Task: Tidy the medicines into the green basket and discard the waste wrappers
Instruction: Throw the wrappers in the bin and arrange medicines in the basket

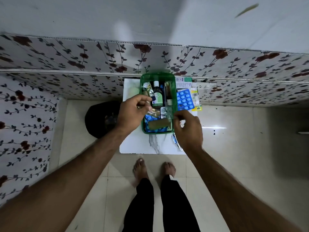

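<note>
Since the green basket [158, 76] is already pretty full, I'd say this is well past halfway. It sits at the far middle of the small white table [137, 144], and inside you can see a dark syrup bottle [157, 96] standing toward 12 o'clock, a grey pill strip [166, 112] near the centre and blue blister packs under a brownish strip [158, 124] at 6 o'clock.

Left hand [132, 114] hovers over the basket's 9 o'clock edge, fingers curled in a pinch on what looks like a small crinkly gold wrapper [153, 112] (waste, I'm guessing). Right hand [189, 129] is at the 4 o'clock corner, fingers bent in around something small and shiny, but I honestly can't tell what it is.

Still left outside: a blue blister pack [184, 99] and some leaflets and packets at 3 o'clock of the basket, plus a blue-white strip [175, 141] on the table by the right wrist. The black bin [98, 119] waits on the floor at 9 o'clock.
</note>
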